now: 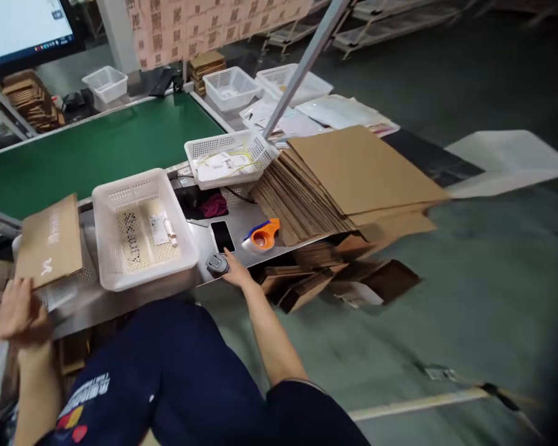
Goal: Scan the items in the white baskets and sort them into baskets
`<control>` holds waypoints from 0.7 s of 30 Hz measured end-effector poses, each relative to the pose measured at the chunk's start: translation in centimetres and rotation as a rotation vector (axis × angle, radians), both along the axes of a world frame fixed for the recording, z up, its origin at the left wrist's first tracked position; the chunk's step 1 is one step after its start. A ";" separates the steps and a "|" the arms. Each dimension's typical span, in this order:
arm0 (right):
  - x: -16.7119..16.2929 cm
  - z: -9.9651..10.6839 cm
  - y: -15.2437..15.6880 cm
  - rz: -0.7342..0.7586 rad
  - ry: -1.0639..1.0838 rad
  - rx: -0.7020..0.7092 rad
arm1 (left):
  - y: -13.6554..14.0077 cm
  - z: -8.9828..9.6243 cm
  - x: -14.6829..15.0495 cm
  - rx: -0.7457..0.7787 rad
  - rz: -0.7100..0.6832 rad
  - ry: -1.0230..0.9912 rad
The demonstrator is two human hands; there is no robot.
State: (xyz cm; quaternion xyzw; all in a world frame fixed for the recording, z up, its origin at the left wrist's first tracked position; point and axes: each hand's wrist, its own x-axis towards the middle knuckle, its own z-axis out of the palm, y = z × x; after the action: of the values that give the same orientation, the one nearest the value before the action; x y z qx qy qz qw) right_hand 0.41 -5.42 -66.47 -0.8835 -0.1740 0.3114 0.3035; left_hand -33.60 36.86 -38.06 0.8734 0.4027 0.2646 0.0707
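In the head view, a flat brown cardboard piece (50,243) printed with white letters is held at its lower edge by the left hand (19,316), whose fingers are closed about the board; the board is tilted over the left end of the steel table (248,217), just beside a white perforated basket (142,226). Small packets and a label are seen lying in that basket. The right hand (235,271) is laid at the front edge of the table, its fingertips touching a small dark grey device (217,263); whether the device is gripped or merely touched cannot be told. A black phone (222,236) is seen just behind the device, and an orange tape dispenser (261,235) just to its right. A tall stack of flattened cardboard sheets (348,179) is fanned over the right end of the table, with more folded boxes fallen on the floor beneath. A second white basket (227,158) with papers is set behind, near the green conveyor belt (97,148). A monitor (23,28) is seen at the upper left
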 end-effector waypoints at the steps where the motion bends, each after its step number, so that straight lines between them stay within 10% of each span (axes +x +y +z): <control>1: -0.8 -0.3 -0.7 -0.010 -0.015 0.032 | -1.0 -0.6 0.9 0.040 -0.033 -0.002; 5: -5.4 -2.1 -4.6 -0.135 -0.046 0.107 | -5.2 -1.8 5.3 -0.110 -0.299 0.126; 8: -9.8 -3.9 -8.3 -0.251 -0.004 0.101 | -10.1 -3.1 6.3 -0.354 -0.239 -0.002; 16: -17.6 -6.0 -16.2 -0.403 0.145 0.041 | -20.7 -10.5 11.0 -2.089 0.258 -0.368; 21: -16.8 -5.7 -18.0 -0.501 0.122 -0.008 | -20.6 -10.5 18.2 -2.110 0.368 -0.773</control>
State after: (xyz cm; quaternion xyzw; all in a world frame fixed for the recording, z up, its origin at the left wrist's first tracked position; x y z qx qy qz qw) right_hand -16.38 -23.45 -72.19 -0.8799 0.0703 0.2798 0.3776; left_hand -15.44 16.28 -48.60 0.1657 0.4979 0.0518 0.8497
